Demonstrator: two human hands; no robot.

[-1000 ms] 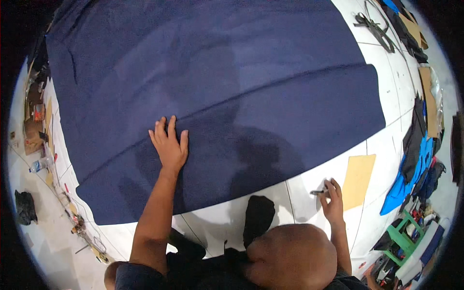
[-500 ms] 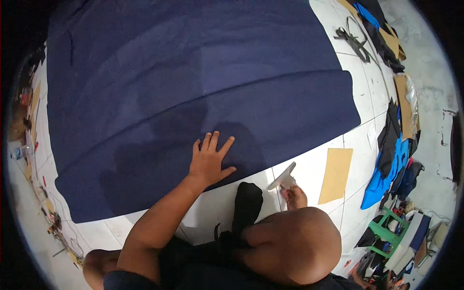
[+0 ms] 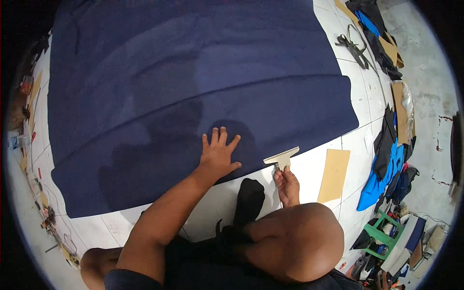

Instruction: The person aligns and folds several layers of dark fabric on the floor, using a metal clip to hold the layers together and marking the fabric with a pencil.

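Note:
A large sheet of navy blue fabric [image 3: 159,63] lies spread on the floor, with a ridge or fold line running across it. My left hand [image 3: 219,155] rests on the fabric close to its near edge, palm down and fingers spread. In my right hand [image 3: 288,187] is a pale T-shaped scraper [image 3: 281,159] with a wide flat blade, gripped by its handle. The blade is over the fabric's near edge, to the right of my left hand. Whether it touches the cloth I cannot tell.
A tan cardboard piece [image 3: 334,175] lies on the white tiled floor [image 3: 212,212]. My socked foot [image 3: 250,198] is just below the fabric edge. Along the right stand a green stool [image 3: 384,233], blue and black cloth [image 3: 382,179] and a dark cord [image 3: 355,50]. Clutter lines the left.
My right hand has raised the scraper up and forward from beside my knee to the fabric's edge, turning its blade flatter. My left hand has shifted slightly right, still flat on the fabric.

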